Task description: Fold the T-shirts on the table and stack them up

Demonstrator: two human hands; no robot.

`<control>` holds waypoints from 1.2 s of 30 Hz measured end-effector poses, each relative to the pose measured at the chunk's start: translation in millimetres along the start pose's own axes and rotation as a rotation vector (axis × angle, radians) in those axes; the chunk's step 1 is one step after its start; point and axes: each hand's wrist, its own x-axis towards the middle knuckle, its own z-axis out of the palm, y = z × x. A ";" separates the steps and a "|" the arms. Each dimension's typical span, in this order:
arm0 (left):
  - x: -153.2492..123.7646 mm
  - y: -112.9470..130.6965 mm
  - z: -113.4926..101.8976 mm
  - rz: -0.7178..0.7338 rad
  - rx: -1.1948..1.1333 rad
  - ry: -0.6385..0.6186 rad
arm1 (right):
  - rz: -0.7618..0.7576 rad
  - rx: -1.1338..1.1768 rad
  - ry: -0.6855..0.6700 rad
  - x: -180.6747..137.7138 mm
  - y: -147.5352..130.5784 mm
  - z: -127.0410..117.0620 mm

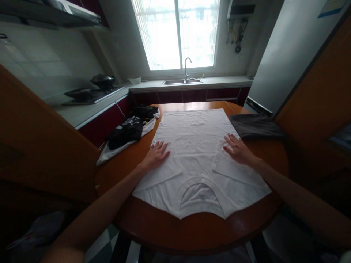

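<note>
A white T-shirt (196, 146) lies spread flat on the round wooden table (197, 230), its collar toward me and both sleeves folded inward. My left hand (157, 153) rests flat on the shirt's left edge, fingers spread and empty. On the folded right sleeve my right hand (237, 148) lies flat too, fingers stretched out and holding nothing.
A black and white garment pile (128, 131) lies at the table's left edge. A folded dark grey cloth (255, 126) sits at the right. Beyond are a counter with a sink (182, 81), a stove with pans (90, 93), and a fridge (285, 54) at right.
</note>
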 end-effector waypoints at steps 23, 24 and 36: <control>-4.1 9.5 -5.5 0.066 -0.067 0.155 | 0.041 0.083 0.138 -4.4 10.2 16.4; -3.6 8.9 -5.3 0.062 -0.069 0.173 | 0.048 0.091 0.163 -4.0 11.2 16.8; -4.3 -0.4 -5.9 0.059 -0.047 0.166 | 0.080 0.155 0.236 -1.1 22.3 26.1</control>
